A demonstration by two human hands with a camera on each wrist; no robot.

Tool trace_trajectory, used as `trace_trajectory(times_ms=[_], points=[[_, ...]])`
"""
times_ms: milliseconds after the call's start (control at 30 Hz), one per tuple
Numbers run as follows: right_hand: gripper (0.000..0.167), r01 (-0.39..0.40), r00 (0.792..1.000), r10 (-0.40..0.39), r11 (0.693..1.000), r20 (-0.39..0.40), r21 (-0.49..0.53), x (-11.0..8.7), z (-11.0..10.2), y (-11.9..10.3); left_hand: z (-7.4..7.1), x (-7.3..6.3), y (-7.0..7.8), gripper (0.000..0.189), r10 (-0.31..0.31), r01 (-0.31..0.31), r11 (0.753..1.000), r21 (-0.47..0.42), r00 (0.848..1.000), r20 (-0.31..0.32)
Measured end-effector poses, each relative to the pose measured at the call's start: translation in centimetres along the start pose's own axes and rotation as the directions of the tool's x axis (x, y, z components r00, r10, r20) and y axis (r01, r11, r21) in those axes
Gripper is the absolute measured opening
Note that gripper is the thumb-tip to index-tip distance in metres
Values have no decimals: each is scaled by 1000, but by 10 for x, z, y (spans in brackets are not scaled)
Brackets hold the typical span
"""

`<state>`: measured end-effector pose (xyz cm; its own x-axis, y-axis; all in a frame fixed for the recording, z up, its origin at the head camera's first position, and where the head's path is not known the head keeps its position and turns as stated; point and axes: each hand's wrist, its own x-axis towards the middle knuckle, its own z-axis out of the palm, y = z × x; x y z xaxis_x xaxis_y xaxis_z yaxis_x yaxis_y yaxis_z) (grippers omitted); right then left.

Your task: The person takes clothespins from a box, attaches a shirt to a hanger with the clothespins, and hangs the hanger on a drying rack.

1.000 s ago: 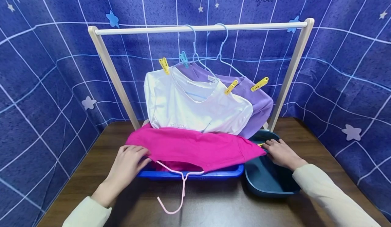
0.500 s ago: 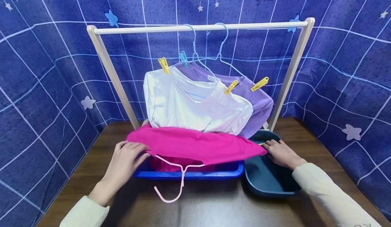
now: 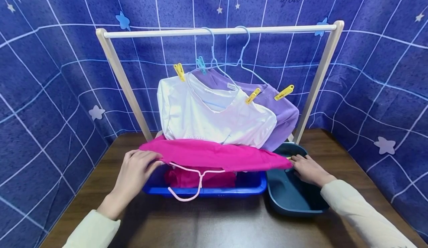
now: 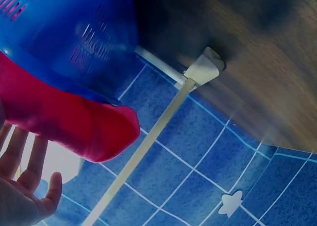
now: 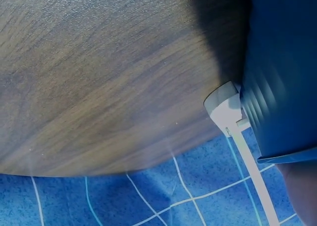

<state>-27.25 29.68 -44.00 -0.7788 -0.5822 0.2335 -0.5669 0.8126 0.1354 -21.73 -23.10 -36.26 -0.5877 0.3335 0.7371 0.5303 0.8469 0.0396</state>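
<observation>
A bright pink shirt (image 3: pixel 214 155) stretches sideways between my two hands, over a blue basket (image 3: pixel 247 185). My left hand (image 3: pixel 133 172) pinches its left end, thumb below the cloth. In the left wrist view, fingers of that hand (image 4: pixel 25 196) reach behind the pink cloth. My right hand (image 3: pixel 309 170) grips the shirt's pointed right end over a dark teal bin (image 3: pixel 297 211); its fingertips are partly hidden. A bit of yellow, like a clothespin (image 3: pixel 289 158), shows beside them. From the shirt's front edge, a pale pink hanger (image 3: pixel 200 181) sticks out, hook toward me.
Behind stands a wooden rack (image 3: pixel 220 31). On it a white shirt (image 3: pixel 200 107) and a purple shirt (image 3: pixel 284 114) hang from blue hangers, with yellow clothespins (image 3: pixel 253 95) and a blue clothespin (image 3: pixel 201 64). More pink cloth (image 3: pixel 204 179) lies in the basket. A brown table (image 3: pixel 234 225) is underneath.
The shirt's front edge and the pink hanger have risen away from me, uncovering more of the basket and the pink cloth inside. My left hand has lifted slightly; my right hand has barely moved.
</observation>
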Motion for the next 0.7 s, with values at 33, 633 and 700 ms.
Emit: trace_trajectory(times_ms=[33, 633, 700], points=[[30, 4, 1000, -4, 1000, -3, -3, 0, 0, 0, 0, 1, 0, 21, -7, 7, 1000, -5, 1000, -1], [29, 53, 998, -56, 995, 42, 86, -2, -2, -4, 2, 19, -2, 19, -122, 122, 992, -2, 992, 4], [32, 55, 996, -62, 992, 62, 110, -2, -2, -4, 2, 21, -1, 19, -136, 136, 991, -1, 991, 5]])
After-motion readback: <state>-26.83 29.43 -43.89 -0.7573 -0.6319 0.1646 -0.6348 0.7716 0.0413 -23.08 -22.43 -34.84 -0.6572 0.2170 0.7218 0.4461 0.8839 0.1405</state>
